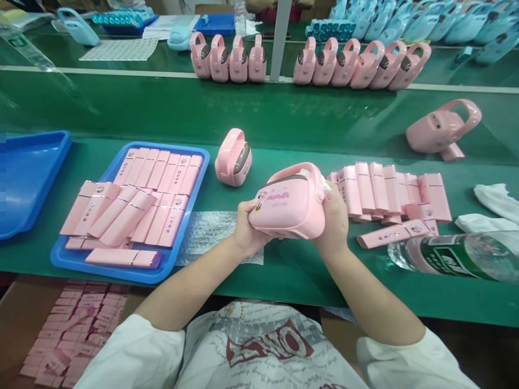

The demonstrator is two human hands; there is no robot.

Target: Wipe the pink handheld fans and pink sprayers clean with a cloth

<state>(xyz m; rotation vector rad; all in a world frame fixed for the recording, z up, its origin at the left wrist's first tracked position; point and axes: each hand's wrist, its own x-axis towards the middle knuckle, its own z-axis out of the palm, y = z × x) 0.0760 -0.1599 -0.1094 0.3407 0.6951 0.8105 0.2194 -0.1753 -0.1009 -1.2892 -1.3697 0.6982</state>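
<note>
Between my two hands I hold a pink portable speaker (290, 208) with a carry handle, tilted, its printed face toward me. My left hand (249, 229) grips its left end, thumb on the printed side. At the other end my right hand (334, 216) is wrapped round the side near the handle joint. Just beyond stands another pink speaker (233, 162), upright on the green bench. Pink microphone-like bars (375, 189) with silver bands are stacked right of my right hand. A sheet of bubble wrap (213, 232) lies under my left wrist.
A blue tray (203, 178) at left holds several pink bars; another blue tray (36, 189) is farther left. Pink speakers (324, 62) line the ledge behind. A tipped pink speaker (436, 129), a plastic bottle (454, 256) and white gloves (492, 208) lie at right.
</note>
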